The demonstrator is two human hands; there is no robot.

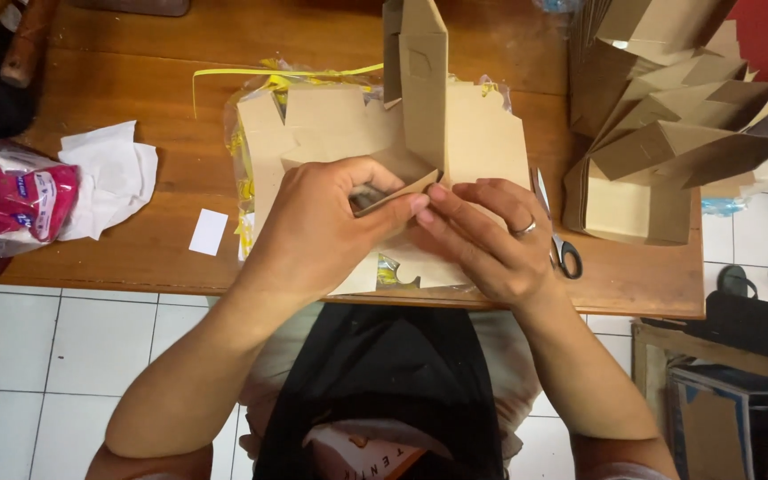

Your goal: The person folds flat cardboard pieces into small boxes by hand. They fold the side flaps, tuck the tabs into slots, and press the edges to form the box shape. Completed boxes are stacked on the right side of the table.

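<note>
A brown cardboard box blank (424,98) stands partly folded on the wooden table (180,53), one panel upright. My left hand (317,227) grips its lower flap, thumb and fingers pinched on the card. My right hand (482,236), with a ring on one finger, presses the same flap from the right, fingertips meeting the left hand's. Beneath lies a stack of flat cardboard blanks (331,124) in a clear plastic wrapper with yellow strapping (251,73).
A pile of folded brown boxes (668,124) fills the table's right end. Scissors (562,249) lie just right of my right hand. At the left are a red-and-white plastic packet (11,200), white paper (113,173) and a small white slip (208,231). White tiled floor lies below.
</note>
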